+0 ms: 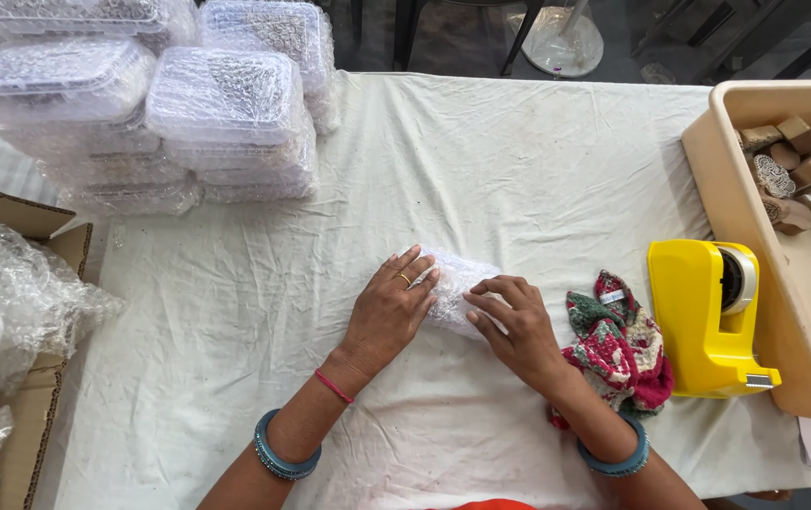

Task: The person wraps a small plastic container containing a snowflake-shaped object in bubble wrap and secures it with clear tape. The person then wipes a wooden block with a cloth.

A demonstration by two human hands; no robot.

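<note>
Contents hidden inside bubble-wrap bundle (455, 283)

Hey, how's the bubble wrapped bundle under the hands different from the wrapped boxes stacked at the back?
The bundle is small, rounded and single; the stacked boxes are larger, flat, rectangular and piled several high. The left hand and right hand press on the bundle; nothing touches the boxes. Both are covered in clear bubble wrap and sit on the white cloth.

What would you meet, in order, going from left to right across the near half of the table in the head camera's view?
Cardboard box of bubble wrap → left hand → bubble-wrapped bundle → right hand → patterned cloth → yellow tape dispenser → beige tub of wooden blocks.
</note>
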